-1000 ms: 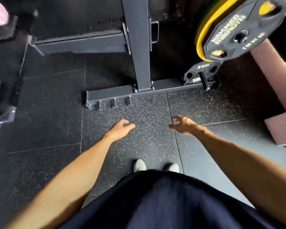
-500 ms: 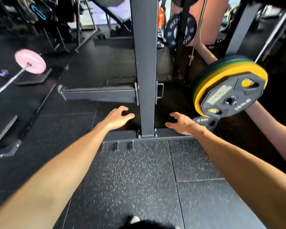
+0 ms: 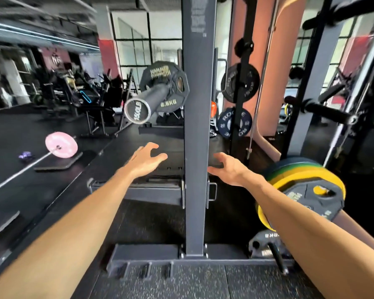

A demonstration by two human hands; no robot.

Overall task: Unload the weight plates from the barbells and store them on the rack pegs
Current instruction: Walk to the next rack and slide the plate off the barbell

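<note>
A tall dark grey steel rack upright (image 3: 198,126) stands dead centre, rising from a bolted base beam (image 3: 151,258) on speckled black rubber flooring (image 3: 181,283). It splits the view, with one arm on each side of it. Left of the upright, a black barbell sleeve (image 3: 148,100) stamped 1500LB juts toward the camera, carrying a black multi-sided weight plate (image 3: 163,83) close against the post. Low on the right, a stack of yellow, green and blue plates fronted by a dark grey grip plate (image 3: 307,190) hangs on a peg, partly hidden by the right forearm; a smaller grey plate (image 3: 262,244) sits below it. Behind, black round plates (image 3: 240,83) hang on a second post. Far left, a pink plate on a thin bar (image 3: 61,144) lies on open floor. The left hand (image 3: 145,160) and right hand (image 3: 229,169) are both raised with fingers spread, holding nothing, below the sleeve.
</note>
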